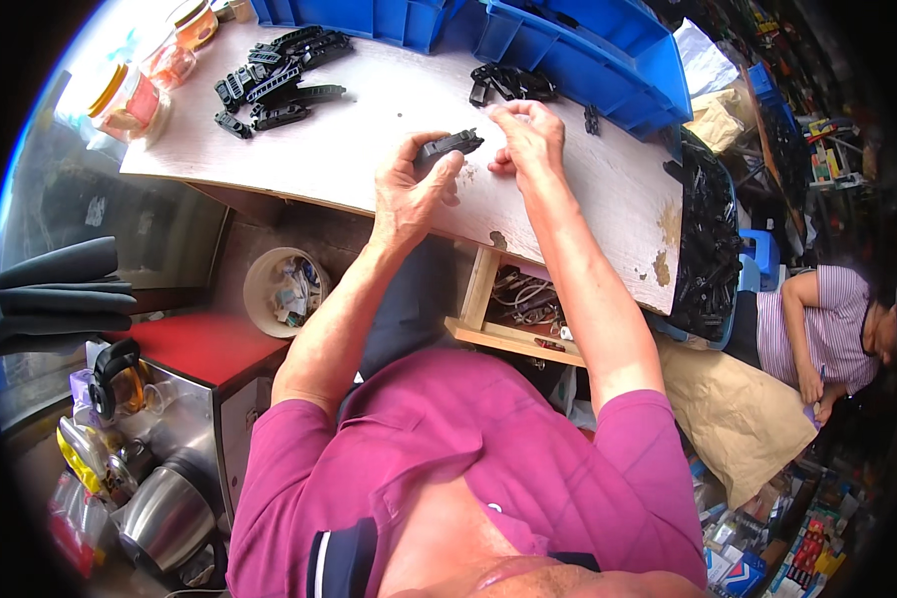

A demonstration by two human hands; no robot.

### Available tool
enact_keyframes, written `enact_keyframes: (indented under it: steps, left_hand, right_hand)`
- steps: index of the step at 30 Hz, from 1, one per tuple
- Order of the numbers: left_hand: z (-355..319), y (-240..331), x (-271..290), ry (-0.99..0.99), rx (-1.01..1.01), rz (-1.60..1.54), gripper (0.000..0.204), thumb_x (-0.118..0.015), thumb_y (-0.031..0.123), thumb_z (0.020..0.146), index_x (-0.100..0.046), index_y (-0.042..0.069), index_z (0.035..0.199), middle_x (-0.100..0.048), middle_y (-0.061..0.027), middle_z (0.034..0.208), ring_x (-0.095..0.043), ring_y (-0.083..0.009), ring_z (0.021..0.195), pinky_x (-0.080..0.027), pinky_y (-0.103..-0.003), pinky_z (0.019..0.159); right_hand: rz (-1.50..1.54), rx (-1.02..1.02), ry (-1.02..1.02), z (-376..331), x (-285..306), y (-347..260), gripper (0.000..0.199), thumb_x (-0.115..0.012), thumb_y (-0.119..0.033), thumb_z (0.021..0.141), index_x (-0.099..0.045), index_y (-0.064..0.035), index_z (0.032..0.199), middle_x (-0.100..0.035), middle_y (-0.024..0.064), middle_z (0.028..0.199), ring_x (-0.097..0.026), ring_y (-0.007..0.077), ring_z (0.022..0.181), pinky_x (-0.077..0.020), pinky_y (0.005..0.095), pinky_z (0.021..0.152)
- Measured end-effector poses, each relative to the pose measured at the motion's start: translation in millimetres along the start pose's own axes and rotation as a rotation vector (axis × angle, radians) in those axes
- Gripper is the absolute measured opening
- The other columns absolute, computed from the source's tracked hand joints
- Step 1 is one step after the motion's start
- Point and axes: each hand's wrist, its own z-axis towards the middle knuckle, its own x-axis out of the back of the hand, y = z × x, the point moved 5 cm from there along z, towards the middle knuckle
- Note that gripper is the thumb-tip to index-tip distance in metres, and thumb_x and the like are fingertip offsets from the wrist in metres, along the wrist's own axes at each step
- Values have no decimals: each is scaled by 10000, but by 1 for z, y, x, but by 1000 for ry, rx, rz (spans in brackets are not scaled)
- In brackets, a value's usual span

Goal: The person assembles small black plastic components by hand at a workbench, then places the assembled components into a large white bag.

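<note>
Over the front part of the white worktable (339, 149), my left hand (412, 189) grips a long black plastic piece (450, 146) between thumb and fingers. One narrow end of the piece points toward my right hand (530, 140). That hand is closed in a pinch just to the right, apart from the piece; whatever its fingertips hold is too small to make out. Beyond it lies a small heap of black plastic parts (511, 84), with a little black part (592, 121) to its right. Several finished-looking long black pieces (279, 82) are piled at the far left.
Blue plastic bins (588, 65) line the table's back. Lidded jars (125, 100) stand at the left corner. Below the front edge, a wooden drawer (513, 334) is pulled out. A crate of black parts (706, 239) and a seated person (817, 324) are at the right.
</note>
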Motion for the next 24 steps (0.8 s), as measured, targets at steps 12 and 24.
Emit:
enact_keyframes:
  steps: [12,24]
  left_hand:
    - [-2,5,2,102,-75,-66,322,-675,64,898,-552,-50,1172,-636,-77,825,-615,-113,666,-548,-245,592]
    - [0,1,4,67,-62,-116,296,-656,24,894,-557,-47,1164,-637,-84,852,-622,-121,671,-551,-256,587]
  right_hand:
    - [-411,-8,75,23,-30,-18,270,-721,-230,780,-705,-48,978,-653,84,687,-585,144,435,-528,296,381]
    - [-528,89,8,29,-40,-30,181,-708,-181,771,-726,-107,935,-645,56,680,-591,135,473,-524,282,392]
